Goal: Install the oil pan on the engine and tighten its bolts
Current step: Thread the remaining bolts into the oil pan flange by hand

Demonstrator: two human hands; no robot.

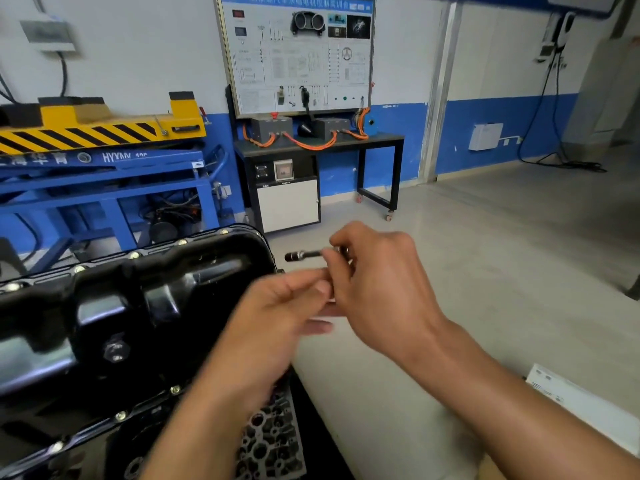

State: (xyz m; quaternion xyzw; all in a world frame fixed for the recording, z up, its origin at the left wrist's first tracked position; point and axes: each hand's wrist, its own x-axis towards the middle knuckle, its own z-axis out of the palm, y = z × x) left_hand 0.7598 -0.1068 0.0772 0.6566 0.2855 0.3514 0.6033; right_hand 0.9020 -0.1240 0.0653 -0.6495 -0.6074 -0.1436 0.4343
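The black oil pan (145, 299) sits on the engine (273, 441) at the lower left, with several brass-coloured bolts (181, 242) along its flange and a drain plug (116, 349) on its side. My right hand (377, 289) grips a socket wrench (304, 255) in the air just right of the pan; its dark socket end points left. My left hand (277, 317) is below it, fingertips meeting the right hand at the tool's handle, which is mostly hidden. Motion blur hides exactly what the left fingers pinch.
A blue and yellow lift table (104, 157) stands behind the engine. A training board on a black bench (311, 143) with orange cables stands against the wall. Grey floor spreads to the right, with a white box (581, 403) at the lower right.
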